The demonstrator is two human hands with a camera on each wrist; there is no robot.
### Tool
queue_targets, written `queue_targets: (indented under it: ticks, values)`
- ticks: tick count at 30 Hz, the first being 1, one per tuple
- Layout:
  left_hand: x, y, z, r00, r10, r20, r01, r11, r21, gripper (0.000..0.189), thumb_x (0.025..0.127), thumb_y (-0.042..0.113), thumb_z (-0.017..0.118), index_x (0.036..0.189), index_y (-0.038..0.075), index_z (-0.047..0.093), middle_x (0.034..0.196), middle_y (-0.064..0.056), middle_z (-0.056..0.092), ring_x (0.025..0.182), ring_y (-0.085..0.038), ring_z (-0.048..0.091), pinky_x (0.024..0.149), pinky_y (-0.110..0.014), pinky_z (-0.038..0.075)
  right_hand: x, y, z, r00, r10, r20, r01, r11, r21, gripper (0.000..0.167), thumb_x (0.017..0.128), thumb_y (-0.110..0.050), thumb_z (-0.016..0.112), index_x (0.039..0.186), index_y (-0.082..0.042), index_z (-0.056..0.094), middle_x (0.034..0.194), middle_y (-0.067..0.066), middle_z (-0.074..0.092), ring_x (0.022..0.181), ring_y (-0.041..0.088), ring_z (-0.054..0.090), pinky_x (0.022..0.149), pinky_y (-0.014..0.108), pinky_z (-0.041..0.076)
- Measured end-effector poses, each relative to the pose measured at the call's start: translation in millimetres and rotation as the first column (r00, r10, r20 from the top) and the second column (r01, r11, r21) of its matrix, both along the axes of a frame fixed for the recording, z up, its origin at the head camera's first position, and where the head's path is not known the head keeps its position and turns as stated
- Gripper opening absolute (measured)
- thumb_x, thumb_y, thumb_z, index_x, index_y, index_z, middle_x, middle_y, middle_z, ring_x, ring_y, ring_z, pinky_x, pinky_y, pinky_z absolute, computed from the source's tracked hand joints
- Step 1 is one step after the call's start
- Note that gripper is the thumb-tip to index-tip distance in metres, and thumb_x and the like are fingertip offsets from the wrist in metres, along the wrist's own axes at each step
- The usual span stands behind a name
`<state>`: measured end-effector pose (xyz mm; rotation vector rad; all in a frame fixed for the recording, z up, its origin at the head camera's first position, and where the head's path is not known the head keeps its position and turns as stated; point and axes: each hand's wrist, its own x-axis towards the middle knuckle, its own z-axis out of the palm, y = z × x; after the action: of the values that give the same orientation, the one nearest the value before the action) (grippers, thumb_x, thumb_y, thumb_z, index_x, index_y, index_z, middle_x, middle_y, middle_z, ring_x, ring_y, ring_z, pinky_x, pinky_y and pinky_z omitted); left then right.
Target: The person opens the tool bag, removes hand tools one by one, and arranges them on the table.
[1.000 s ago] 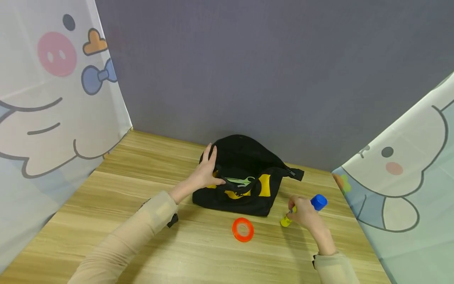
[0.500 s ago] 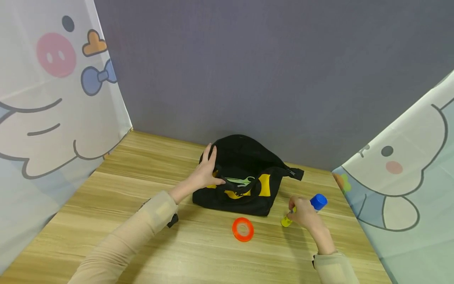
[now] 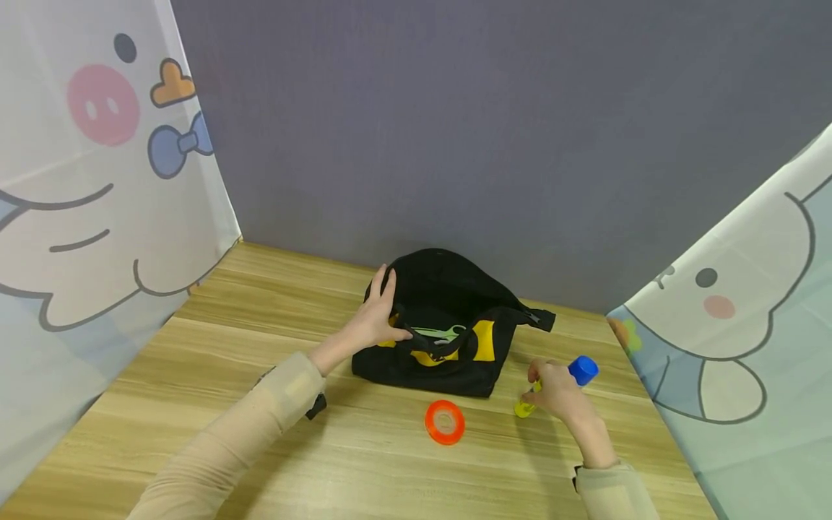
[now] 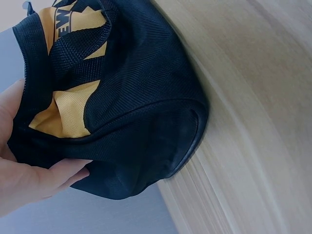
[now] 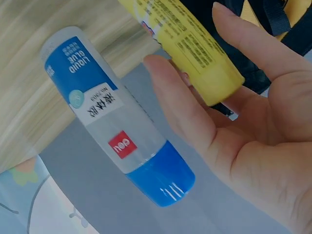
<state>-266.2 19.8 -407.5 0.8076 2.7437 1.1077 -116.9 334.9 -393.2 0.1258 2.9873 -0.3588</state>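
A black-and-yellow tool bag [image 3: 429, 379] sits with its mouth gaping, green-handled scissors [image 3: 448, 334] inside. My left hand [image 3: 373, 318] holds the bag's left end, thumb at the front rim and other fingers spread along the side; the left wrist view shows the bag [image 4: 141, 87] between thumb and fingers. To the right of the bag, my right hand [image 3: 555, 386] holds a yellow glue stick [image 5: 187, 44] between thumb and fingers. Beside it stands a liquid glue bottle [image 5: 105, 107] with a blue cap [image 3: 583, 370], its lower part hidden by the hand in the head view.
A red-orange roll of tape [image 3: 445, 422] lies flat on the wooden table [image 3: 364, 469] in front of the bag. Behind the bag rises a grey panel [image 3: 455, 130]. Cartoon-printed cloths [image 3: 97, 217] flank the table at left and right.
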Motion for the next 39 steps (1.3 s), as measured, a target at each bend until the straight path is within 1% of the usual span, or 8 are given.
queue_targets:
  ticks: [6, 11, 16, 20, 26, 30, 34, 39]
  values:
    - [0.5, -0.5, 0.3, 1.000, 0.000, -0.003, 0.000, 1.000, 0.000, 0.122, 0.080, 0.027, 0.084, 0.160, 0.006, -0.006, 0.166, -0.014, -0.017, 0.118, -0.037, 0.060, 0.079, -0.036, 0.054, 3.0, -4, 9.2, 0.999, 0.022, -0.027, -0.022, 1.000, 0.016, 0.033, 0.076, -0.014, 0.085, 0.094, 0.000, 0.060, 0.088, 0.013, 0.060, 0.070, 0.020, 0.053, 0.064, 0.035, 0.049]
    - [-0.2, -0.1, -0.3, 1.000, 0.003, 0.001, -0.003, 1.000, -0.002, 0.122, 0.080, 0.027, 0.084, 0.160, 0.006, -0.005, 0.166, -0.014, -0.016, 0.118, -0.036, 0.061, 0.080, -0.036, 0.054, 6.1, -7, 16.9, 0.998, 0.035, -0.047, -0.033, 0.999, 0.039, 0.033, 0.077, -0.015, 0.084, 0.095, 0.000, 0.060, 0.091, 0.016, 0.062, 0.074, 0.022, 0.057, 0.067, 0.037, 0.051]
    - [-0.7, 0.1, -1.0, 1.000, 0.006, -0.002, -0.006, 1.000, -0.005, 0.122, 0.080, 0.027, 0.084, 0.160, 0.006, -0.005, 0.167, -0.014, -0.016, 0.116, -0.035, 0.061, 0.082, -0.036, 0.055, 7.6, -12, 29.6, 0.992, 0.059, -0.111, -0.050, 0.995, 0.084, 0.031, 0.079, -0.014, 0.083, 0.096, 0.001, 0.061, 0.091, 0.017, 0.062, 0.073, 0.024, 0.059, 0.065, 0.037, 0.052]
    - [-1.1, 0.1, -1.6, 1.000, 0.006, -0.008, -0.006, 1.000, -0.006, 0.121, 0.080, 0.027, 0.084, 0.160, 0.006, -0.004, 0.167, -0.014, -0.015, 0.114, -0.035, 0.062, 0.080, -0.036, 0.055, 5.9, -17, 40.6, 0.982, 0.086, -0.168, -0.073, 0.994, 0.080, 0.031, 0.079, -0.012, 0.082, 0.095, 0.001, 0.060, 0.086, 0.016, 0.058, 0.065, 0.021, 0.054, 0.059, 0.034, 0.049]
    - [-0.5, -0.5, -0.9, 1.000, 0.007, -0.008, -0.007, 1.000, -0.010, 0.121, 0.080, 0.027, 0.084, 0.160, 0.006, -0.004, 0.167, -0.013, -0.015, 0.109, -0.035, 0.064, 0.074, -0.033, 0.053, -6.2, -27, 58.1, 0.971, 0.136, -0.198, -0.120, 0.989, 0.091, 0.029, 0.081, -0.010, 0.080, 0.096, 0.001, 0.059, 0.087, 0.016, 0.057, 0.066, 0.021, 0.051, 0.061, 0.034, 0.048]
    - [-0.2, -1.3, 0.1, 1.000, 0.007, -0.002, -0.007, 1.000, -0.015, 0.122, 0.080, 0.028, 0.084, 0.160, 0.006, -0.005, 0.166, -0.013, -0.017, 0.110, -0.035, 0.063, 0.071, -0.032, 0.052, -18.3, -35, 68.2, 0.966, 0.155, -0.208, -0.140, 0.987, 0.083, 0.027, 0.082, -0.011, 0.079, 0.098, 0.000, 0.060, 0.094, 0.019, 0.060, 0.071, 0.024, 0.054, 0.066, 0.039, 0.051]
    - [0.0, -0.8, 1.0, 1.000, 0.005, 0.009, -0.005, 1.000, -0.019, 0.123, 0.080, 0.029, 0.084, 0.160, 0.007, -0.006, 0.166, -0.013, -0.018, 0.104, -0.034, 0.064, 0.066, -0.029, 0.049, -30.1, -46, 77.2, 0.965, 0.163, -0.206, -0.148, 0.985, 0.086, 0.028, 0.085, -0.015, 0.078, 0.102, -0.001, 0.061, 0.105, 0.022, 0.063, 0.079, 0.028, 0.059, 0.073, 0.043, 0.054]
    - [1.1, 0.2, 1.8, 1.000, 0.011, 0.022, -0.011, 1.000, -0.020, 0.122, 0.080, 0.028, 0.084, 0.160, 0.009, -0.007, 0.167, -0.011, -0.018, 0.092, -0.030, 0.065, 0.062, -0.027, 0.046, -44.2, -62, 83.4, 0.963, 0.183, -0.199, -0.170, 0.982, 0.077, 0.030, 0.087, -0.018, 0.076, 0.107, -0.002, 0.062, 0.106, 0.021, 0.060, 0.079, 0.028, 0.057, 0.068, 0.041, 0.052]
